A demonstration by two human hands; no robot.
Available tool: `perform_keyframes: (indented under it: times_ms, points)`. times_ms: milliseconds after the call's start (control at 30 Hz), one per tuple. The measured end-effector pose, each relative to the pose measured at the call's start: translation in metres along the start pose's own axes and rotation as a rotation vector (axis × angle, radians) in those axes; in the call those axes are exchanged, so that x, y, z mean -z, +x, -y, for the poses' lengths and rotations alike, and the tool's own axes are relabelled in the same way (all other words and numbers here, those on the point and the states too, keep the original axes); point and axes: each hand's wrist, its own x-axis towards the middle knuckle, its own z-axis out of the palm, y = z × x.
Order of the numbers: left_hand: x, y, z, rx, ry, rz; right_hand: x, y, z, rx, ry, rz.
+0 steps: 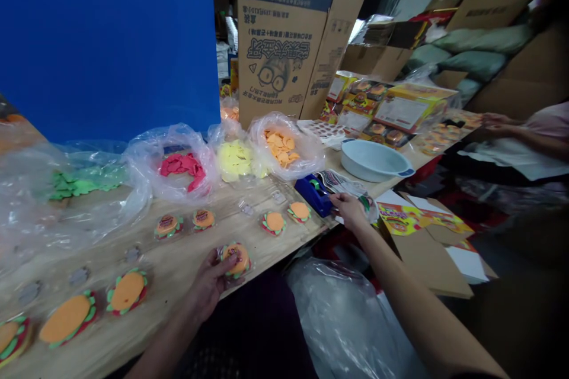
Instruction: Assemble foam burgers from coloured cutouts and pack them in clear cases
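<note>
My left hand (208,285) grips a toy burger (240,262) in clear packaging at the table's near edge, thumb on top of its orange bun with a printed label. My right hand (350,211) reaches to the near end of a blue tape dispenser (313,195), fingers pinched together; what lies between them is too small to make out. Two labelled burgers (203,219) sit beyond my left hand. A pair of plain-topped burgers (273,222) lies between my hands, and several more burgers (127,291) line the table on the left, with small clear-wrapped pieces (80,275) behind them.
Along the back stand clear bags of green pieces (80,180), red pieces (184,169), yellow pieces (235,160) and orange pieces (281,147). A light-blue basin (376,160), a tall carton (284,35) and printed boxes (402,109) stand beyond. Another person's hands (498,124) show at right.
</note>
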Motion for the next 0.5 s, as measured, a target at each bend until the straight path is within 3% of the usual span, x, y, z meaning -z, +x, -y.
perform_keyframes:
  times_ms: [267,500]
  points:
    - [-0.001,-0.001,0.002,0.008,0.011,0.034,0.008,-0.016,-0.028,0.044,0.346,0.0]
    - [-0.006,-0.007,-0.001,0.01,-0.022,0.078,0.007,-0.025,-0.046,0.035,0.43,0.03]
